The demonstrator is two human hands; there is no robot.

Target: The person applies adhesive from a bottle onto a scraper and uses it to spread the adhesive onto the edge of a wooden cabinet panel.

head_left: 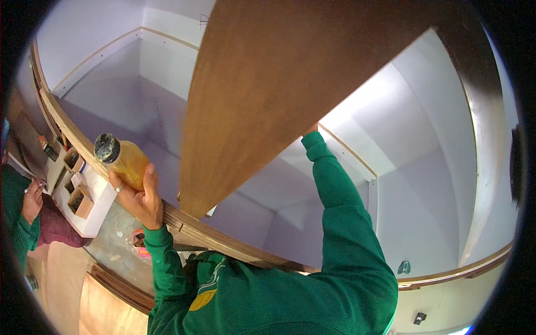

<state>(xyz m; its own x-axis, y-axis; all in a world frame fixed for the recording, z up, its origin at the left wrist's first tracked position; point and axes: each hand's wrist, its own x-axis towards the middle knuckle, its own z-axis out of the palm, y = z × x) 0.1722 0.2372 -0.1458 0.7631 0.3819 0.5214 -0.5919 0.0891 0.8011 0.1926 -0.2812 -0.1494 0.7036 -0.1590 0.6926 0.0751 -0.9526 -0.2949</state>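
Observation:
My left hand (142, 195) is closed around a bottle (131, 164) of amber-yellow liquid with a dark, smeared cap, held tilted above the wooden front edge (212, 234) of a large white-lined cabinet. A big brown wooden panel (251, 100) spans the middle of the view, its narrow corner near that edge. My right arm reaches into the cabinet (413, 184), and my right hand (310, 129) is at the panel's right edge. Only a small part of it shows. The panel hides its fingers, so its grip is unclear.
At left, a white tray (95, 220) holds several small cardboard boxes (81, 201). Beside it is another person's hand (32, 200), in a green sleeve. Stacked boards (120, 290) lie at the lower left. A small green item (404, 267) sits near the cabinet's right edge.

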